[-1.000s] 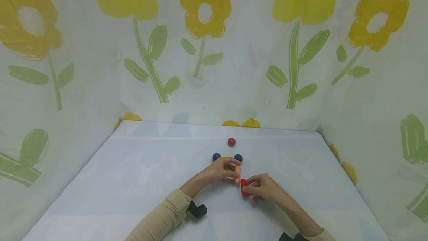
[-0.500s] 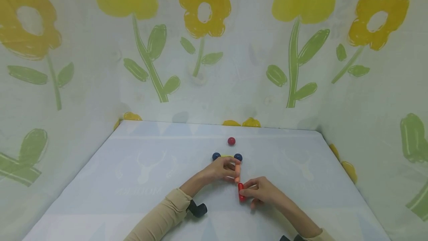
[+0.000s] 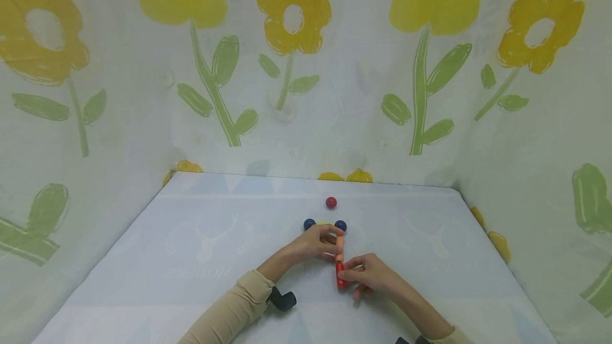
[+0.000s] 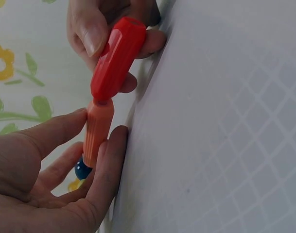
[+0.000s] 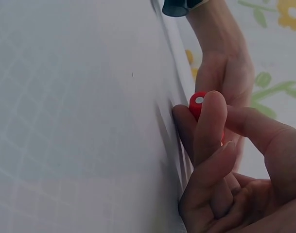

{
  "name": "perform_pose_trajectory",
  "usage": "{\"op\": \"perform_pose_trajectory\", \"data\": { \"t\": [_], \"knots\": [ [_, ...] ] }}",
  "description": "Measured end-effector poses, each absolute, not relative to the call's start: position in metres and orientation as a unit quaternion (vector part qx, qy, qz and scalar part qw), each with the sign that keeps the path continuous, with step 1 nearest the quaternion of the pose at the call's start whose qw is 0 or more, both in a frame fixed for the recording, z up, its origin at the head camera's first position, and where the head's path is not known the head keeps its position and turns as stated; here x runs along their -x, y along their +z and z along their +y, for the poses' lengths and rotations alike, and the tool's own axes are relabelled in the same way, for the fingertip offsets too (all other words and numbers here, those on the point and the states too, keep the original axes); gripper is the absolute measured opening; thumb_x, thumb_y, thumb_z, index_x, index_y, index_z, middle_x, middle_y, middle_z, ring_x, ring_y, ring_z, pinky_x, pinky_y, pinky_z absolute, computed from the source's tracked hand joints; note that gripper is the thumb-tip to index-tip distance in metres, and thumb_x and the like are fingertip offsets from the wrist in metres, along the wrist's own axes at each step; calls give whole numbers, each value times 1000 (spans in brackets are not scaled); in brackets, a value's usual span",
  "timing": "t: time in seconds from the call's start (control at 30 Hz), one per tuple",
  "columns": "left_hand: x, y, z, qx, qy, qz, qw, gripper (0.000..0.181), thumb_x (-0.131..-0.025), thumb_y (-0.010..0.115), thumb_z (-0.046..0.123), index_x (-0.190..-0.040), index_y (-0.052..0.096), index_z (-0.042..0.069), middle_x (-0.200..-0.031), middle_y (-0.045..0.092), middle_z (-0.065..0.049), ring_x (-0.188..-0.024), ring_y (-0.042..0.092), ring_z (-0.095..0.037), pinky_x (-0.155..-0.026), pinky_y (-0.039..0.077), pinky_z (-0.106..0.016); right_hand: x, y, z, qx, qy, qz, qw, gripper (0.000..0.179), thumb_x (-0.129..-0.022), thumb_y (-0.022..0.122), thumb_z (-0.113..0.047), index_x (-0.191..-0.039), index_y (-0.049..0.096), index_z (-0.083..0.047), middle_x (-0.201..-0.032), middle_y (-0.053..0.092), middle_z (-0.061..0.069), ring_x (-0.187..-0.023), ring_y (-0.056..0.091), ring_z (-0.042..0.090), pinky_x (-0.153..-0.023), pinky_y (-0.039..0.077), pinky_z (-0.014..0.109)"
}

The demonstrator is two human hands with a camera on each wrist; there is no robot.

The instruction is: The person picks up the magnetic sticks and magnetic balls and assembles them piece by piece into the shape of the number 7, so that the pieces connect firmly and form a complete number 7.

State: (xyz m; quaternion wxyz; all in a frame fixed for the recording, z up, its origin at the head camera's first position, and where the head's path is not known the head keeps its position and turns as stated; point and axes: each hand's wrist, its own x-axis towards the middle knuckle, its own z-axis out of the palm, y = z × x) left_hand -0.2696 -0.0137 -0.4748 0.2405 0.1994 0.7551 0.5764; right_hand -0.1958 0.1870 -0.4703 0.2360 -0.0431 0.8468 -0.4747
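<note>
My left hand (image 3: 313, 243) pinches an orange ribbed rod (image 4: 98, 128) between thumb and fingers, low over the table. My right hand (image 3: 375, 274) pinches a red ribbed rod (image 4: 117, 56). The two rods meet end to end, with the red one tilted against the orange in the left wrist view. A pale metal disc shows in the red rod's free end in the right wrist view. Just beyond the left hand, two dark blue balls (image 3: 309, 224) sit with a yellow rod (image 3: 325, 223) between them, partly hidden by that hand.
A dark red ball (image 3: 331, 203) lies farther back on the white table (image 3: 229, 291). Flower-printed cloth walls (image 3: 334, 94) rise behind and at both sides. A black wrist device (image 3: 283, 300) hangs under the left sleeve.
My right hand has moved the red rod leftward, from beside the orange rod's near end until their ends meet. The left hand and the balls have stayed in place.
</note>
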Motion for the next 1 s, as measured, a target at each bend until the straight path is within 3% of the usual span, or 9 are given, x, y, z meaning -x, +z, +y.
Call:
{"op": "perform_pose_trajectory", "data": {
  "t": [1.0],
  "knots": [
    [268, -475, -14, -198, 574, 759, 235, 42, -86, 74, 10, -126, 63, 8, -106, 67, -12, -86, 70, -18, -78, 60, -36, 193, -470, 186, 52, -496, 837, 226, 49, -88, 71, -41, -115, 67, 1, -77, 75, 6, -48, 63, 8, -44, 39, 20]
  ]
}}
